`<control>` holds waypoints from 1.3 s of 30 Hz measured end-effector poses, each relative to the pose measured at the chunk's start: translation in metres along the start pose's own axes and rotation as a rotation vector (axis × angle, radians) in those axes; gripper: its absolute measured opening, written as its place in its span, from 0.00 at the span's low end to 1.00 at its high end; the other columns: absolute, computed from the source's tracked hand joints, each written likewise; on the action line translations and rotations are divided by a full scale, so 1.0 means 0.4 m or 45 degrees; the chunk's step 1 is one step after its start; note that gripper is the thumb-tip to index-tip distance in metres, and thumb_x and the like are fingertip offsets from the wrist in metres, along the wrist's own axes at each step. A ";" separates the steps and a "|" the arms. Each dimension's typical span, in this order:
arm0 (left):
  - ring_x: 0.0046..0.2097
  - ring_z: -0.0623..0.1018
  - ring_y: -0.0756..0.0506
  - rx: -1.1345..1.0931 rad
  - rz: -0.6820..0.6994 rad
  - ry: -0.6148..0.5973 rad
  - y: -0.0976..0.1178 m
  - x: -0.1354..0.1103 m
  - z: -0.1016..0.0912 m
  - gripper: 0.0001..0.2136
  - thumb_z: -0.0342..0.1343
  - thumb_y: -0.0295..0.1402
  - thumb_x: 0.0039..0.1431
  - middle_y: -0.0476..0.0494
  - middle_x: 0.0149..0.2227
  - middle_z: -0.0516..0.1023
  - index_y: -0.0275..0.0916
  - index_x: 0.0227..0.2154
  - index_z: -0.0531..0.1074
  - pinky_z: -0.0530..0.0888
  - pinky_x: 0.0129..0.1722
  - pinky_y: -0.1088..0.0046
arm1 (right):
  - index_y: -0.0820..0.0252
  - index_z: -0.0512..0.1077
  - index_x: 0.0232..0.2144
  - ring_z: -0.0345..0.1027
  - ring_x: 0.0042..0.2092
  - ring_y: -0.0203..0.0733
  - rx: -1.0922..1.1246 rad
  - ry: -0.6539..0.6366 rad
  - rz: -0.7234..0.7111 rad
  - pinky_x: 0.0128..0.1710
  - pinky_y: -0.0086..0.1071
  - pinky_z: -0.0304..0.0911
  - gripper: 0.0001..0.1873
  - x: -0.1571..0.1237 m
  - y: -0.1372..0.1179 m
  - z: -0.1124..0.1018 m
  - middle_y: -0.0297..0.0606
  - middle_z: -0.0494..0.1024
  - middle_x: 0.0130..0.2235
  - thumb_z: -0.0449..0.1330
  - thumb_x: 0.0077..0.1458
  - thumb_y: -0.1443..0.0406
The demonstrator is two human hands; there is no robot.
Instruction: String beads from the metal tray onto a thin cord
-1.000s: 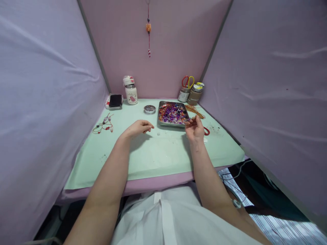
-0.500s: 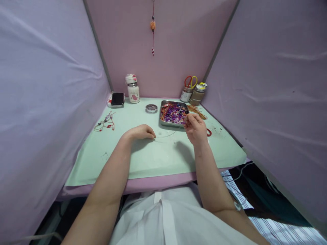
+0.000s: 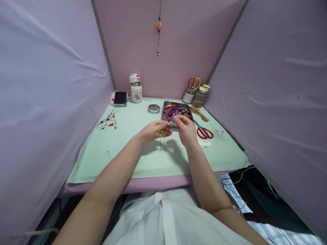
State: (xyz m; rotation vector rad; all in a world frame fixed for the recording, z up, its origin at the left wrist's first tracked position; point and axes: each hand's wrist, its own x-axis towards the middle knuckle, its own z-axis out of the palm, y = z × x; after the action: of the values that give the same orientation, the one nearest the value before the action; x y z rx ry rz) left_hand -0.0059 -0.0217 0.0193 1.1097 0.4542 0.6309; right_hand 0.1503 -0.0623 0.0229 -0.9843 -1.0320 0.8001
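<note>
My left hand [image 3: 153, 131] and my right hand [image 3: 186, 130] meet above the green mat [image 3: 127, 156], just in front of the metal bead tray [image 3: 166, 105]. Both hands are closed in a pinch. A thin clear thread [image 3: 161, 143] hangs down from my left fingers toward the mat. My right fingertips pinch something very small next to the left fingertips; I cannot make out what it is. The tray is full of purple, orange and dark beads.
Red scissors [image 3: 204, 132] and a white scrap [image 3: 205, 143] lie right of my hands. Orange cords [image 3: 200, 114], two jars [image 3: 195, 95], a small round tin [image 3: 153, 108], a white bottle [image 3: 136, 90], a phone [image 3: 120, 98] and a beaded string [image 3: 107, 121] ring the mat. Cloth walls enclose three sides.
My left hand lifted off the mat and moved right with the thread. My right hand left the tray's edge and came toward it, uncovering the red scissors. The view shifted slightly.
</note>
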 end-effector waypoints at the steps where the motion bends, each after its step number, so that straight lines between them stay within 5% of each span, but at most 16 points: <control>1: 0.37 0.77 0.48 0.000 -0.007 -0.004 -0.001 0.000 0.002 0.16 0.63 0.43 0.52 0.41 0.34 0.77 0.35 0.35 0.73 0.70 0.48 0.62 | 0.56 0.75 0.29 0.66 0.34 0.35 0.011 0.011 0.011 0.36 0.31 0.63 0.12 0.001 0.005 -0.003 0.31 0.75 0.31 0.67 0.44 0.55; 9: 0.34 0.74 0.52 0.017 -0.047 0.028 -0.002 0.000 0.019 0.13 0.65 0.38 0.48 0.48 0.31 0.73 0.36 0.32 0.70 0.71 0.45 0.66 | 0.57 0.74 0.28 0.65 0.33 0.34 0.049 0.050 0.034 0.35 0.30 0.62 0.14 -0.009 0.028 -0.011 0.31 0.74 0.30 0.68 0.42 0.54; 14: 0.35 0.75 0.51 0.059 -0.111 0.073 0.008 -0.002 0.008 0.10 0.63 0.35 0.50 0.46 0.31 0.75 0.36 0.30 0.69 0.72 0.48 0.64 | 0.56 0.72 0.30 0.64 0.33 0.32 0.161 0.393 -0.142 0.34 0.28 0.61 0.14 0.011 0.014 -0.044 0.30 0.73 0.31 0.65 0.46 0.54; 23: 0.34 0.76 0.50 0.092 -0.228 0.061 0.011 0.002 -0.021 0.09 0.63 0.34 0.50 0.42 0.32 0.76 0.35 0.29 0.71 0.73 0.48 0.62 | 0.55 0.68 0.30 0.65 0.33 0.31 0.292 0.686 -0.156 0.31 0.27 0.59 0.13 0.039 -0.013 -0.158 0.28 0.72 0.32 0.65 0.46 0.56; 39: 0.34 0.77 0.49 0.134 -0.282 0.083 0.015 0.001 -0.022 0.09 0.63 0.34 0.50 0.42 0.33 0.76 0.34 0.29 0.71 0.74 0.46 0.63 | 0.53 0.66 0.32 0.65 0.34 0.32 0.301 0.850 -0.216 0.30 0.27 0.62 0.10 0.046 -0.004 -0.231 0.29 0.69 0.34 0.61 0.50 0.57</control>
State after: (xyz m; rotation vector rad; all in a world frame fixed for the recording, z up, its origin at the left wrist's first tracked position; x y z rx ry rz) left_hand -0.0124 -0.0138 0.0216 1.1220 0.6627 0.4535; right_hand 0.2434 -0.0717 0.0128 -0.8568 -0.4230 0.3906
